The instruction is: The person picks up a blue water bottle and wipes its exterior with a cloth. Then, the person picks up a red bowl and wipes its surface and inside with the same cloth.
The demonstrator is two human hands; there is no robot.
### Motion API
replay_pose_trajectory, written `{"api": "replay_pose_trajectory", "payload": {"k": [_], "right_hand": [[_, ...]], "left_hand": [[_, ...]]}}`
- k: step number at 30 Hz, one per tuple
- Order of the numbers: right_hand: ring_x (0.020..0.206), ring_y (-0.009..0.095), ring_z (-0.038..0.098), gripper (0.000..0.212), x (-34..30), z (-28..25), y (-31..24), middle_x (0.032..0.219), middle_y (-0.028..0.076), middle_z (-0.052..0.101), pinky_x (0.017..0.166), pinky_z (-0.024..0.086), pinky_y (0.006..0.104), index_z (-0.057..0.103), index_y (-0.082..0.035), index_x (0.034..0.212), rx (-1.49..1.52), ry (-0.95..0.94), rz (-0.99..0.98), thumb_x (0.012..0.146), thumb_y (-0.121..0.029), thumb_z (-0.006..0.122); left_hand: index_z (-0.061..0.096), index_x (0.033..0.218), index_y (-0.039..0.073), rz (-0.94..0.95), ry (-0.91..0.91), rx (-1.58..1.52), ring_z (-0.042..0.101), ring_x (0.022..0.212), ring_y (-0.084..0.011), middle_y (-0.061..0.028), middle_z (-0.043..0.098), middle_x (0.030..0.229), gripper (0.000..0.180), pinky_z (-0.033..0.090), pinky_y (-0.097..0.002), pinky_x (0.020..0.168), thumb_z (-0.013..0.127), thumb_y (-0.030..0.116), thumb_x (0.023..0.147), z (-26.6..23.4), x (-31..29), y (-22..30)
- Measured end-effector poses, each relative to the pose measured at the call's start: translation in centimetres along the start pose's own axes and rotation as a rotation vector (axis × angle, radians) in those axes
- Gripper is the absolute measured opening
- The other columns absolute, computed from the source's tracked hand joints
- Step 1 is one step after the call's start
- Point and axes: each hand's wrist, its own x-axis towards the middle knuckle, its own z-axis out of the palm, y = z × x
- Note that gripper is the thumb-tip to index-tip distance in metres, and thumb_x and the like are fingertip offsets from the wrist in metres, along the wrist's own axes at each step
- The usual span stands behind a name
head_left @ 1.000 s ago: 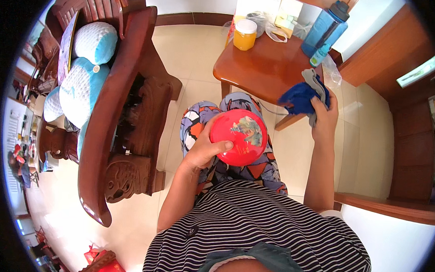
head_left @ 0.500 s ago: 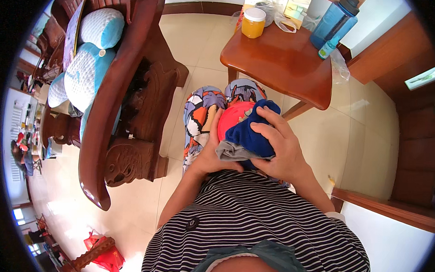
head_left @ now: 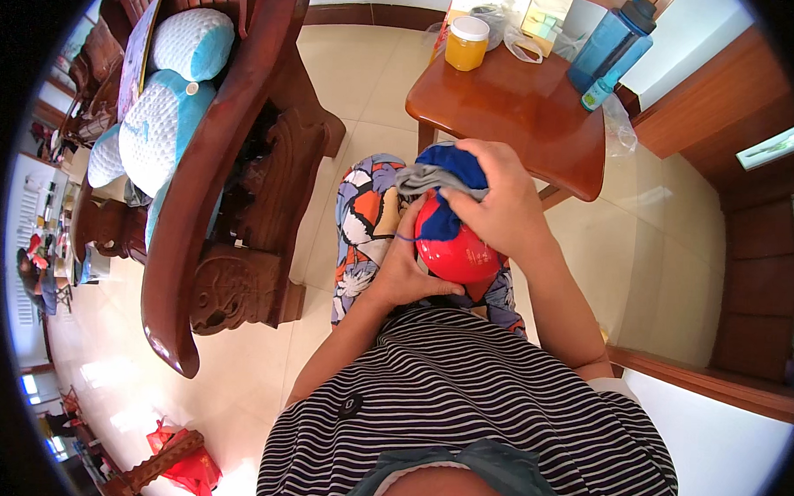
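Observation:
A glossy red bowl (head_left: 458,257), its rounded outside facing up, is held over my lap. My left hand (head_left: 407,270) grips it from the left, fingers along its side and thumb stretched along its lower edge. A crumpled blue and grey cloth (head_left: 452,173) lies over the bowl's far side, with a blue corner hanging across the red surface. My right hand (head_left: 508,199) is closed round the cloth, fingers over its far side and thumb pressed on the grey part. The bowl's inside is hidden.
A brown wooden table (head_left: 507,112) stands just ahead, bearing a yellow jar (head_left: 467,44), plastic bags and a blue water bottle (head_left: 607,50). To the left is a carved wooden bench (head_left: 243,155) with white and blue cushions (head_left: 156,130). A red bag (head_left: 188,464) lies at lower left.
The bowl has turned so its outside now shows. My right hand has moved up and away from me with the cloth, onto the bowl's far side.

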Motion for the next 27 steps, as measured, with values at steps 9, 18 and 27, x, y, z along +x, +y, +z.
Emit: {"api": "replay_pose_trajectory", "payload": {"k": [9,18,27], "right_hand": [[0.117,0.04,0.056,0.061,-6.5,-2.6,0.6,0.128,0.018,0.057,0.099,0.046,0.0462,0.058,-0.007,0.124,-0.029,0.061,0.034,0.068,-0.011,0.081],[0.116,0.037,0.055,0.061,-4.0,1.3,-4.0,0.126,0.014,0.056,0.097,0.043,0.051,0.063,-0.013,0.12,-0.286,-0.089,-0.308,0.061,-0.014,0.08],[0.115,0.038,0.056,0.057,0.0,-0.5,0.8,0.122,0.021,0.058,0.1,0.046,0.0422,0.056,-0.002,0.126,-0.018,0.034,0.071,0.074,-0.011,0.078]], "left_hand": [[0.013,0.155,0.005,-0.015,-0.031,0.08,0.043,0.136,-0.0266,-0.0155,0.042,0.146,0.131,0.035,-0.0395,0.114,0.093,0.015,0.052,-0.3,0.2,0.6],[0.04,0.146,0.011,0.162,-0.17,0.468,0.044,0.134,-0.0284,-0.0132,0.042,0.148,0.091,0.032,-0.041,0.115,0.085,0.028,0.069,-1.1,-0.6,-1.3],[0.031,0.148,-0.001,0.109,0.013,0.24,0.041,0.136,-0.0321,-0.0169,0.038,0.147,0.116,0.034,-0.0409,0.114,0.091,0.027,0.052,-0.2,0.5,-0.2]]}}
